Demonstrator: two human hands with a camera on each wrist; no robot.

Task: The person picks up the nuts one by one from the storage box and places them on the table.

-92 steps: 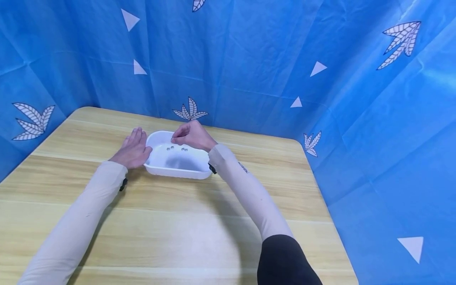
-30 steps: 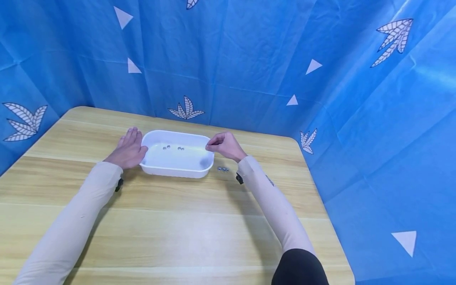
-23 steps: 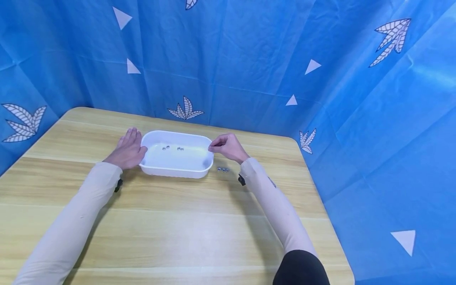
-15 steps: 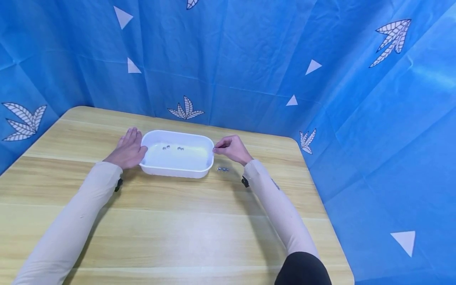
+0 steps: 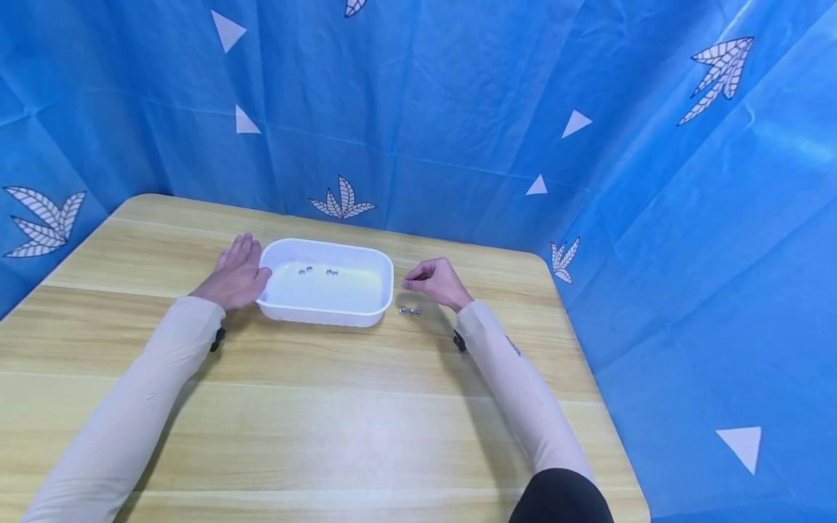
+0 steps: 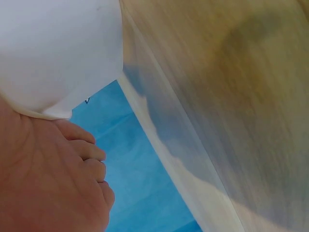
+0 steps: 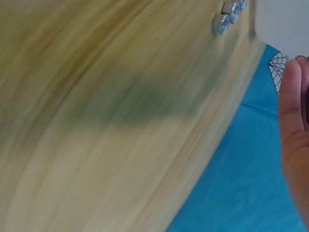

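Observation:
My left hand [image 5: 237,276] rests with extended fingers against the left end of a white oval-cornered tray [image 5: 320,315]; the left wrist view shows my left palm [image 6: 53,179] below the tray wall [image 6: 63,58]. Several small silvery pieces [image 5: 310,269] lie inside the tray. Right of it, my right hand [image 5: 439,282] is above the table with thumb and fingertips pinched, seemingly around a small piece mostly hidden by them. Close below those fingertips, three shiny pieces [image 5: 410,311] lie in a row, seen also as faceted pieces [image 7: 221,23] in the right wrist view.
The wood-grain table [image 5: 314,421] has rounded back corners. Blue cloth [image 5: 458,109] with white leaves and triangles hangs behind it and along its right side. The right forearm [image 5: 523,392] reaches over the table's right part.
My right hand has moved from above the tray's inside, over its right end, to the table beside it, fingertips still pinched. My left hand has stayed at the tray's left end.

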